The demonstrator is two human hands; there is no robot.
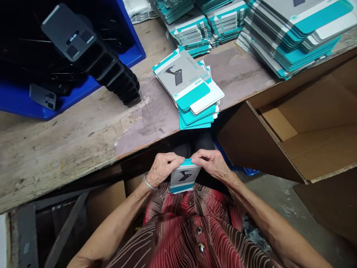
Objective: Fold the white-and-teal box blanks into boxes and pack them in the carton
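Observation:
A small grey and teal printed box [185,179] is between my two hands over my lap, below the table's front edge. My left hand [164,167] pinches its top edge at the left corner, and a bracelet circles that wrist. At the right corner of the same edge, my right hand [212,163] grips the box with bent fingers. A picture of a dark holder shows on its front face. On the table just beyond the hands lies a loose pile of flat printed boxes [188,80].
A stack of black plates [111,72] leans beside a blue bin [138,52] at the left of the wooden table [69,137]. Bundled flat boxes [192,31] and a taller pile [295,41] stand at the back. An open cardboard carton [262,145] is at the right.

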